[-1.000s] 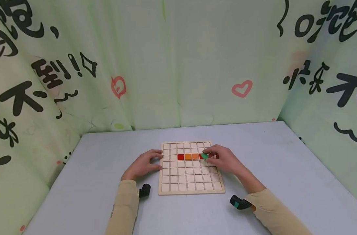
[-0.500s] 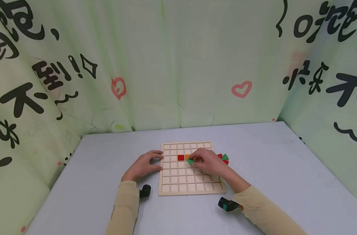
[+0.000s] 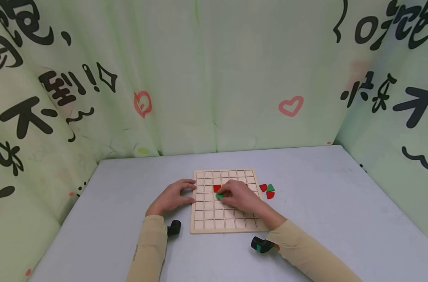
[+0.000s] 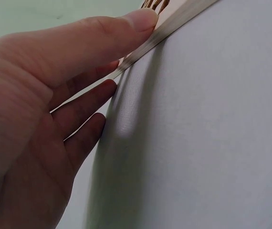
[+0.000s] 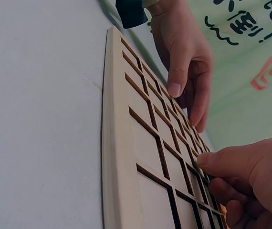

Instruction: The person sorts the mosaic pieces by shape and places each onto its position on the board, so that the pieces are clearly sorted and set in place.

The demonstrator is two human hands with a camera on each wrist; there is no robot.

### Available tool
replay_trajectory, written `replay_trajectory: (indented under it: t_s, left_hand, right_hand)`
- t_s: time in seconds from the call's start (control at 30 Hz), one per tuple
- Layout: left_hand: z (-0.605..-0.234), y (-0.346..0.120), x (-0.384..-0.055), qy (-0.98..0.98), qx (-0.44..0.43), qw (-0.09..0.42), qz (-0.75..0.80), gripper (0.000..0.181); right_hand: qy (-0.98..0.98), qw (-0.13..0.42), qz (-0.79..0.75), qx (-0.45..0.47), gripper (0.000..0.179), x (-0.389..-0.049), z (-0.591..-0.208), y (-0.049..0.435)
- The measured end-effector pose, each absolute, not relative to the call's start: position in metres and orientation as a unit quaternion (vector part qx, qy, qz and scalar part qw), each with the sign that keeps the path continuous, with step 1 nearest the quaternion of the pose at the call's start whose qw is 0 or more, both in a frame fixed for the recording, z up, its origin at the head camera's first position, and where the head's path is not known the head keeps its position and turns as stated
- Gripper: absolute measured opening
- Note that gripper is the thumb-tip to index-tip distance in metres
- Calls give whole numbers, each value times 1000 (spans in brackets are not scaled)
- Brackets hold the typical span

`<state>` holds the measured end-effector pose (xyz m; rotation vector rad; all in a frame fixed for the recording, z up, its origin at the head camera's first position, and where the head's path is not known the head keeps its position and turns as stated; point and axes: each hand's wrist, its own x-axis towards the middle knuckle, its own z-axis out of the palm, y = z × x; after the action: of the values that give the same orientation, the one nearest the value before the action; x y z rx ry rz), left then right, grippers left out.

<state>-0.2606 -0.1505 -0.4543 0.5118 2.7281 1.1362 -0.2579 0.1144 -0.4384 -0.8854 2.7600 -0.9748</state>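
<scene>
A wooden grid board [image 3: 208, 225] with rows of square cells lies flat on the table. My right hand [image 3: 239, 195] is over the board's middle, pinching a green piece [image 3: 219, 196] with a rounded edge between thumb and fingers. The piece is just below a red square [image 3: 216, 188] set in a cell. My right hand covers most of the coloured row; a bit of orange [image 5: 223, 210] shows under it in the right wrist view. At the board's left edge rests my left hand [image 3: 171, 197], thumb and fingers extended, with the thumb [image 4: 141, 20] against the rim.
Right of the board lie a red piece [image 3: 263, 188], a green piece [image 3: 270, 187] and another red piece [image 3: 270, 194], each with a rounded side. The white table [image 3: 323, 196] meets a printed curtain [image 3: 214, 78] at its back edge.
My right hand has moved left across the board with the green piece, from the row's right end to below the red square. The loose pieces at the right are uncovered. My left hand stays put.
</scene>
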Motion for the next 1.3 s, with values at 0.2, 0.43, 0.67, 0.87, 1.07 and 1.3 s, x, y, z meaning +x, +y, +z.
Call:
replay_trajectory:
  t_s: [0.2, 0.43, 0.67, 0.87, 1.07, 1.3]
  left_hand:
    - [-453, -150, -260, 907, 165, 73, 381, 44]
    - [-453, -151, -260, 905, 169, 73, 384, 44]
    - [-454, -150, -260, 907, 167, 72, 379, 43]
    - [-454, -150, -260, 907, 175, 71, 378, 43]
    - [-454, -151, -260, 907, 174, 71, 377, 44]
    - [-453, -150, -259, 907, 172, 70, 378, 44]
  right_hand:
    - [904, 29, -315, -289, 18, -259, -443, 110]
    - [907, 16, -311, -283, 17, -260, -444, 107]
    - [913, 33, -311, -262, 18, -259, -444, 106]
    - [914, 36, -315, -253, 17, -257, -444, 105]
    - [912, 27, -320, -255, 16, -257, -446, 105]
    - [913, 28, -324, -247, 15, -258, -446, 104]
